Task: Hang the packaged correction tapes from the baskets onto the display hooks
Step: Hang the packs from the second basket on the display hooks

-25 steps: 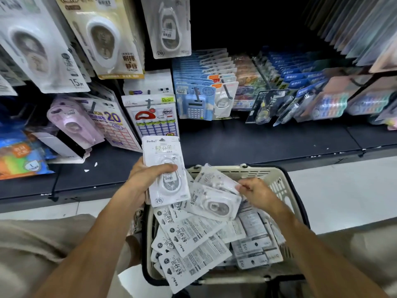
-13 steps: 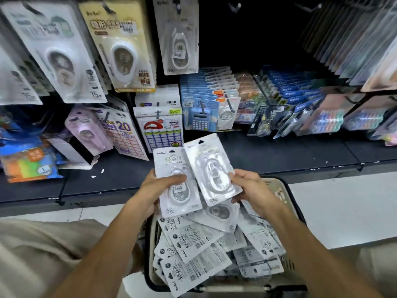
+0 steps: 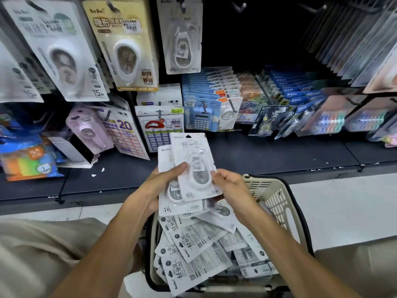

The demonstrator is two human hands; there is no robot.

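Beige basket [image 3: 277,203] low in view, heaped with packaged correction tapes [image 3: 193,239]. Above its far-left rim, left hand [image 3: 159,186] grips two stacked packs [image 3: 184,175], thumb clamped across front. Right hand [image 3: 232,186] pinches top pack's right edge. Beyond: dark shelf [image 3: 268,155], hanging pack [image 3: 181,37] on display hook.

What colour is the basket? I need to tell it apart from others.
Beige, with a black rim, seen in the head view: basket.
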